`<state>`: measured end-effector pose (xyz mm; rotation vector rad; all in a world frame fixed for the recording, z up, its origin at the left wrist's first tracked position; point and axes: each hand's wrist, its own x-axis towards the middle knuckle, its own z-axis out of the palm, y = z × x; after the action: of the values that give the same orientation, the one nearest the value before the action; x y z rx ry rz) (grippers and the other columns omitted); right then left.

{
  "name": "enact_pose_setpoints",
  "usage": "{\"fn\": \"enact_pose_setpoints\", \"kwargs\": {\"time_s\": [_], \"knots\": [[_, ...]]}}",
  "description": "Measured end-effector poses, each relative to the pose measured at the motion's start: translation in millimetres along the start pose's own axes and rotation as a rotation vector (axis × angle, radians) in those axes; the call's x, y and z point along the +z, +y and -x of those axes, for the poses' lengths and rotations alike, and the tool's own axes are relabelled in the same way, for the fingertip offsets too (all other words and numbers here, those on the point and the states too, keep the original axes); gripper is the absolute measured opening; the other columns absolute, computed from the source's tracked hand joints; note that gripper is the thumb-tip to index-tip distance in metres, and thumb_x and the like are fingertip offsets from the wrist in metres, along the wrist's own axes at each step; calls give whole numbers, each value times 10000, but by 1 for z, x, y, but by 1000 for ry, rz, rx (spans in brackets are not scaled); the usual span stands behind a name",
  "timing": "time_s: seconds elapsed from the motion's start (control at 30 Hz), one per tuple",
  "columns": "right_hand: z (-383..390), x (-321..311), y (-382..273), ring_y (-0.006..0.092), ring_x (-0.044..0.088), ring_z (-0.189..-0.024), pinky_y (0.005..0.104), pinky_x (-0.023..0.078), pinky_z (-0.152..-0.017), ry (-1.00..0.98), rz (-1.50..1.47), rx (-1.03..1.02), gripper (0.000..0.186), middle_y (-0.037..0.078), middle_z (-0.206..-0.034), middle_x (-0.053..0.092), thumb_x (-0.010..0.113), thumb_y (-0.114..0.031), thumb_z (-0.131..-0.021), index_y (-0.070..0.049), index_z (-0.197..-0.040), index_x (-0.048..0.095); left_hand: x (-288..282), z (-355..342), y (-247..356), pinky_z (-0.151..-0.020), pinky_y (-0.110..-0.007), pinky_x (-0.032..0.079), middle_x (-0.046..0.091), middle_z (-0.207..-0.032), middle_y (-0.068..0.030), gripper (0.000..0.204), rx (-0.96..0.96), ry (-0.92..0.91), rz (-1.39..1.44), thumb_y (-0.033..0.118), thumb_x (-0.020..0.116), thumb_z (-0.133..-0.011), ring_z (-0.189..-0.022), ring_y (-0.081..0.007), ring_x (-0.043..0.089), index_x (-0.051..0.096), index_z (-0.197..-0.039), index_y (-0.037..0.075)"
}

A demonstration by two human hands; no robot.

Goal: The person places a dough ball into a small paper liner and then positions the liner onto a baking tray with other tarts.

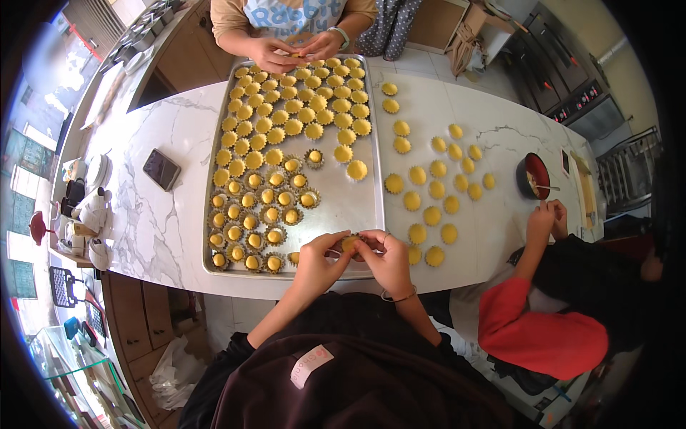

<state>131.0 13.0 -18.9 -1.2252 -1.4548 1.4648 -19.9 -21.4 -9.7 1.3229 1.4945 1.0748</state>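
Observation:
Over the near edge of a large metal tray (366, 214), my left hand (319, 259) and my right hand (388, 259) are closed together on a small fluted tart tin (350, 244) with yellow dough in it. My thumbs press on the dough. Just left of my hands, several tart tins with round dough balls (250, 222) in them stand in the tray's near left part. Pressed yellow tart shells (288, 93) in fluted tins fill its far part. A dough-lined tin (356, 169) sits near the tray's right side.
Several dough-lined tins (436, 190) stand on the marble table (150, 236) right of the tray. A phone (162, 169) lies at the left. Across the table, a person's hands (295, 54) work dough. At the right, a person in red sits by a dark bowl (533, 176) with a spoon.

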Motion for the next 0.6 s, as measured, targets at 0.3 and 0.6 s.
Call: {"fn": "enact_pose_setpoints", "kwargs": {"time_s": [0.3, 0.6], "knots": [[-5, 4, -2, 137, 664, -770, 248, 561, -643, 0, -58, 16, 190, 101, -855, 677, 633, -40, -854, 58, -1015, 612, -2, -7, -6, -739, -267, 519, 655, -879, -118, 302, 52, 12, 4, 1, 632, -812, -805, -149, 645, 626, -1112, -21], [-6, 4, 1, 122, 656, -741, 233, 557, -618, -1, 31, -21, 178, 89, -848, 677, 617, -48, -868, 48, -1018, 621, -6, -6, -1, -757, -261, 521, 652, -891, -118, 240, 24, -27, -55, -10, 627, -816, -830, -157, 654, 637, -1054, -37]]}}
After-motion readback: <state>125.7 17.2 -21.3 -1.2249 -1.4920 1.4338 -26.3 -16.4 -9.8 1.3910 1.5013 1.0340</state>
